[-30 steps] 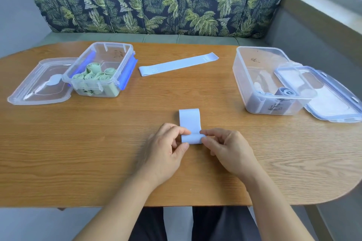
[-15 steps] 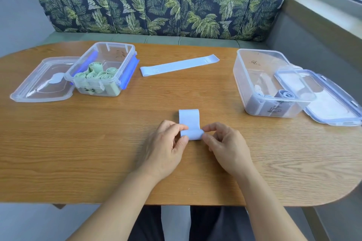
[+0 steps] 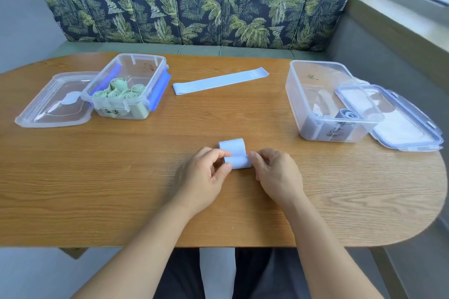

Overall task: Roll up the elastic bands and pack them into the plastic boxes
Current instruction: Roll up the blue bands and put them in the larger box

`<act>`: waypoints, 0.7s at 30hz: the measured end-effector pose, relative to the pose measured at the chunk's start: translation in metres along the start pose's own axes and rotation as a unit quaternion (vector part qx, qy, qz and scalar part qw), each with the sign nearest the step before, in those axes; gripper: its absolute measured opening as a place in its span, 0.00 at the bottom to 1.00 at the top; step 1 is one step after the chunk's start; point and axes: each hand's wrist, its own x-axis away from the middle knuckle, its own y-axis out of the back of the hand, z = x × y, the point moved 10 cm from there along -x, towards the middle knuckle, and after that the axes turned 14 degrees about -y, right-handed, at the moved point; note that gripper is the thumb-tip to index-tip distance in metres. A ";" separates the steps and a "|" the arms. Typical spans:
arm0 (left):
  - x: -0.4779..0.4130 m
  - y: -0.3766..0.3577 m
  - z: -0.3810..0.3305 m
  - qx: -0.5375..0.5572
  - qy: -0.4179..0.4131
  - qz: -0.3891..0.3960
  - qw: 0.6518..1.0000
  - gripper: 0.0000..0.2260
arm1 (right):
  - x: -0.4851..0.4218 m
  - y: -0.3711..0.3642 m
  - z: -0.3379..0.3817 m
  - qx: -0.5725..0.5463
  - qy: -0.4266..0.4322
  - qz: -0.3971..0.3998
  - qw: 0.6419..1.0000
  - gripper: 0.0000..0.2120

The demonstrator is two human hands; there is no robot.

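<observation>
Both hands, left [image 3: 206,177] and right [image 3: 274,175], pinch a half-rolled blue band [image 3: 237,156] on the table [image 3: 97,177].

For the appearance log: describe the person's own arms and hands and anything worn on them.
The left hand and right hand are bare: no gloves, and no ring, watch or bracelet shows. Both forearms are uncovered right down to the bottom edge of the head view, so no sleeve is in sight. No markings or tattoos are visible.
</observation>
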 end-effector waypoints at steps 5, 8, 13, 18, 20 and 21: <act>0.011 0.002 -0.010 0.001 -0.055 0.027 0.998 0.09 | 0.017 0.002 -0.006 0.011 0.016 0.006 1.000 0.15; 0.024 0.004 -0.016 0.012 -0.069 0.028 0.997 0.16 | 0.028 0.001 -0.009 0.037 0.020 0.001 0.999 0.17; 0.034 0.005 -0.023 -0.002 -0.070 0.039 0.997 0.16 | 0.038 0.003 -0.009 0.066 0.015 -0.018 0.998 0.18; 0.032 0.007 -0.025 -0.017 -0.058 0.033 0.998 0.12 | 0.041 0.002 -0.006 0.063 0.010 -0.027 0.998 0.18; 0.031 0.007 -0.023 -0.017 -0.051 0.028 0.998 0.09 | 0.042 0.005 -0.006 0.051 0.013 -0.036 0.998 0.16; 0.030 0.008 -0.022 -0.012 -0.050 0.026 0.998 0.09 | 0.042 0.007 -0.007 0.029 0.015 -0.041 0.999 0.15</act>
